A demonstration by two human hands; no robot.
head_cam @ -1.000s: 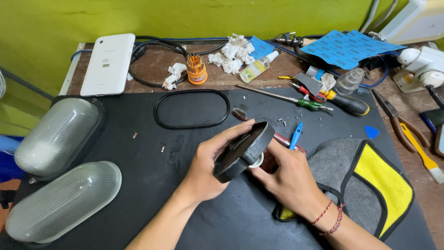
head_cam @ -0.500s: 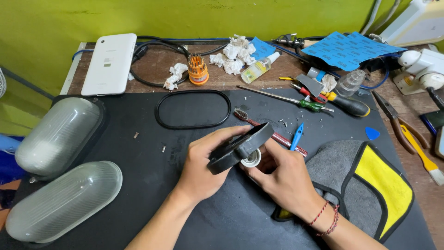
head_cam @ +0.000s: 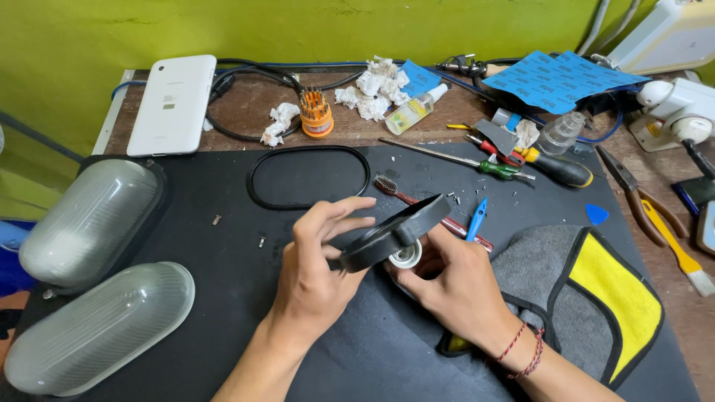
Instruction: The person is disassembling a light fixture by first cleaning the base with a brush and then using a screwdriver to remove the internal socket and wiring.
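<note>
Gripping the black oval lamp base (head_cam: 391, 232) at mid-bench (head_cam: 313, 357), the left hand (head_cam: 316, 272) closes its fingers over the rim. Right hand (head_cam: 454, 286), at 4 o'clock from it, cups the underside, fingers closed near the white socket (head_cam: 407, 257). Rubber gasket (head_cam: 309, 177) lies at 11 o'clock, well apart.

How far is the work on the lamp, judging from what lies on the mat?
Done: two ribbed glass covers are off and lie at the left, the oval rubber gasket lies apart, and loose screws are out. In hand: the left hand and right hand hold the black lamp base with its white socket. Left: nothing is put back together yet.
</note>
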